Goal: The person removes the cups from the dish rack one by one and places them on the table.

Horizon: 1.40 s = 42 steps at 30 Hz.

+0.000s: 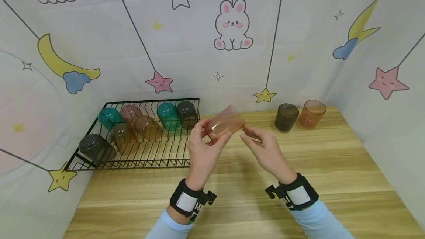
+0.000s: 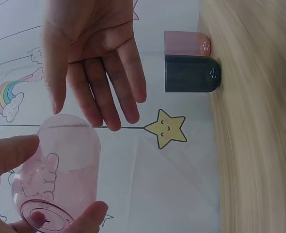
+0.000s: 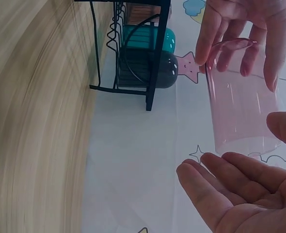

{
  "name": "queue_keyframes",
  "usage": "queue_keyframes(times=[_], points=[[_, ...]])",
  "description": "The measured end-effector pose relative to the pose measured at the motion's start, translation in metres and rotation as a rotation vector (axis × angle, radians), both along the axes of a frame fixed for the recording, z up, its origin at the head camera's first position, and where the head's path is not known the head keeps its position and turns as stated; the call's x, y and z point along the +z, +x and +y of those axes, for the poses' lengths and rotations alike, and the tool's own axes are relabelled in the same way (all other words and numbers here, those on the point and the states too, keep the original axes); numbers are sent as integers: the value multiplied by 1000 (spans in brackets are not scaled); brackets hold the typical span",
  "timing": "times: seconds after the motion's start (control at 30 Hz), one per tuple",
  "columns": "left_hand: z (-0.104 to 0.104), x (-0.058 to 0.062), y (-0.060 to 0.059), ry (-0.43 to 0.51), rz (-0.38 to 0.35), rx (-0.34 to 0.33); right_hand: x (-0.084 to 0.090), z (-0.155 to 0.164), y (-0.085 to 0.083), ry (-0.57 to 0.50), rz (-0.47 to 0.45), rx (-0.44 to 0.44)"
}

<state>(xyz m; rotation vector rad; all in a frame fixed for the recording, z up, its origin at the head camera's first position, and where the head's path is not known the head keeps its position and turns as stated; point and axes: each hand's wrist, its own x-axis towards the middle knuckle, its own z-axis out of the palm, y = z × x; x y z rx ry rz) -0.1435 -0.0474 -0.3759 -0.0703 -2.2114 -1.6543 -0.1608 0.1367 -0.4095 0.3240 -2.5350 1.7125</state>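
Head camera is showing the left hand (image 1: 202,146) holding a see-through pink cup (image 1: 225,123) up above the wooden table (image 1: 332,165). Its fingers and thumb are curling around the cup near the bottom end. The cup is tipping on its side, with its open end facing the right hand (image 1: 265,150). The right hand is waiting just beside the cup with fingers straight and loose, not holding anything. A black wire rack (image 1: 146,150) is sitting to the left, with teal, brown and dark cups lying in it. A dark cup (image 1: 286,117) and an orange cup (image 1: 311,113) are standing side by side at the back of the table.
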Motion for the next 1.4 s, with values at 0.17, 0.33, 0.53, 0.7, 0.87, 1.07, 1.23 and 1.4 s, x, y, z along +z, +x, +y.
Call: queue_keyframes(times=[0.17,0.33,0.53,0.7,0.87,1.07,1.23,1.4], points=[[3,4,4,0,15,-24,2,-2,-1,3,2,-2],[2,-15,-3,-21,-22,-35,2,-2,-2,17,-16,-15],[2,-33,-7,-74,-67,-25,9,-1,-1,10,-51,-9],[5,-38,-7,-102,-69,-31,27,-5,7,-31,-69,-6],[7,-43,-5,-107,-84,-55,25,-6,6,-65,-61,-7],[10,-50,-5,-77,-123,-90,8,-6,-3,-100,-37,-19],[13,-54,-7,-64,-142,-116,10,-10,-2,-148,-34,-22],[15,-57,-6,-98,-141,-119,12,-13,-1,-150,-27,-38]])
